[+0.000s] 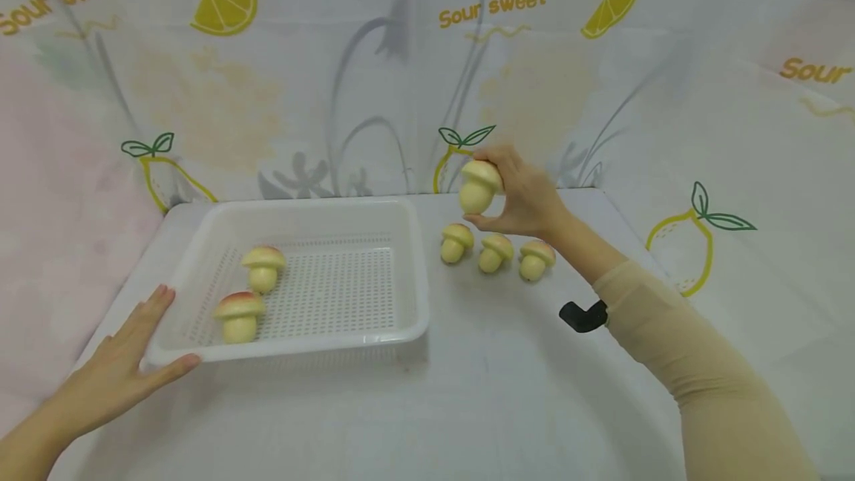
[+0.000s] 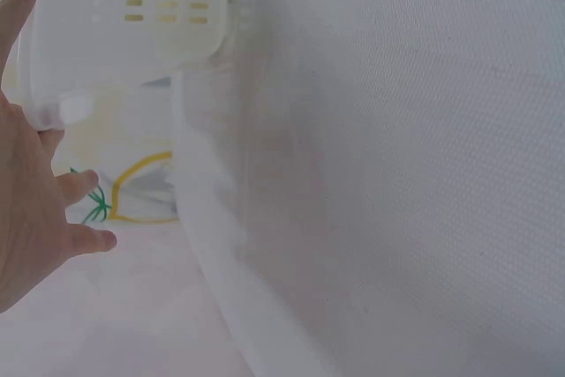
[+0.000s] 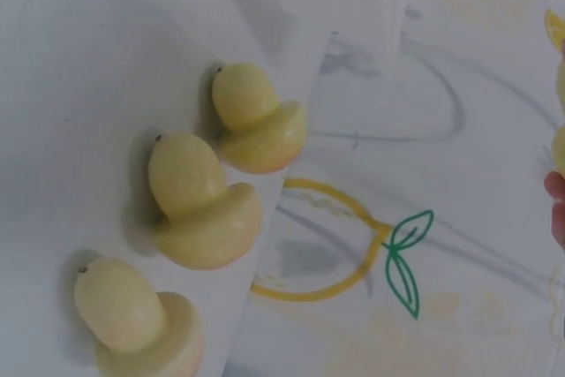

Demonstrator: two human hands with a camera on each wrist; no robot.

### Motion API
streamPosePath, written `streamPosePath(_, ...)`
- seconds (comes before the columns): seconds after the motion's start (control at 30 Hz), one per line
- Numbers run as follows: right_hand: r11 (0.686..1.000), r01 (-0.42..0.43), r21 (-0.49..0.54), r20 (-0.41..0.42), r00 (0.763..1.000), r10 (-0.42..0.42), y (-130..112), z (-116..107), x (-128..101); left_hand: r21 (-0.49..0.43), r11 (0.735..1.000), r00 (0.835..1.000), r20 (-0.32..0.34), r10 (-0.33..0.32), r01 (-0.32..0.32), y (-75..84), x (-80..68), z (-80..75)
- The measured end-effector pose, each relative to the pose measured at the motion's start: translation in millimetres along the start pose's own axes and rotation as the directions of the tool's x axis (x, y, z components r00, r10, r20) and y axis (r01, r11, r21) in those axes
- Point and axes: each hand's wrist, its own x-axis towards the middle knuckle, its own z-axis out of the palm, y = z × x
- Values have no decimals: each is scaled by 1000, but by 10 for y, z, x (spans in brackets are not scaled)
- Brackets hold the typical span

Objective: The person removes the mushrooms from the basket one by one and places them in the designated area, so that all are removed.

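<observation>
- Grasping: right hand (image 1: 531,199) pinches one model mushroom (image 1: 476,188), raised off the table (image 1: 494,377), at basket 2 o'clock.
- Left hand (image 1: 123,358): fingers extended, unclenched, at the perforated basket's (image 1: 300,348) 8 o'clock rim corner.
- Two mushrooms (image 1: 239,321): inside, toward 9 o'clock; bare floor toward 3 o'clock.
- Three mushrooms (image 1: 495,252): outside, 3 o'clock, apart from rim.

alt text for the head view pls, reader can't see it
A person's right hand holds up a mushroom, with three mushrooms in a row on a white table. The left hand is spread at the near left corner of a white basket with two mushrooms inside. Behind is a lemon-print cloth.
</observation>
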Motion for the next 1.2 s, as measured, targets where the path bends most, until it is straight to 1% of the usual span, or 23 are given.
streamPosePath(0.2, 1000, 16, 27, 65, 998, -18, -89, 138, -207, 1, 1000, 1000, 2, 6, -6, 7, 9, -15)
streamPosePath(0.33, 999, 27, 22, 92, 995, -29, -155, 242, -324, 2, 1000, 1000, 4, 0, 0, 14, 13, -23)
streamPosePath(0.5, 1000, -1, 23, 141, 990, -2, -232, 349, -460, 2, 1000, 1000, 18, -16, 16, 22, 21, -26)
streamPosePath(0.63, 999, -22, 23, 202, 979, 17, -298, 443, -577, -4, 1000, 1000, 15, -11, 12, 19, 20, -23)
streamPosePath(0.73, 999, -35, 21, 275, 961, 28, -349, 524, -657, -12, 1000, 1000, 15, -8, 8, 15, 22, -21)
streamPosePath(0.8, 999, -46, 12, 336, 941, 39, -379, 576, -700, -14, 1000, 1000, 13, -5, 5, 11, 25, -23)
streamPosePath(0.93, 997, -78, 8, 455, 888, 66, -433, 650, -774, -20, 1000, 1000, 13, -2, 2, 4, 25, -23)
streamPosePath(1.03, 996, -92, 21, 516, 854, 68, -448, 715, -837, -21, 1000, 1000, 10, 2, -1, -2, 21, -18)
streamPosePath(1.07, 995, -97, 27, 528, 846, 68, -449, 736, -856, -20, 1000, 1000, 10, 2, -2, -3, 20, -17)
streamPosePath(1.2, 994, -105, 39, 548, 834, 67, -443, 813, -912, -17, 1000, 1000, 3, 5, -5, -12, 19, -12)
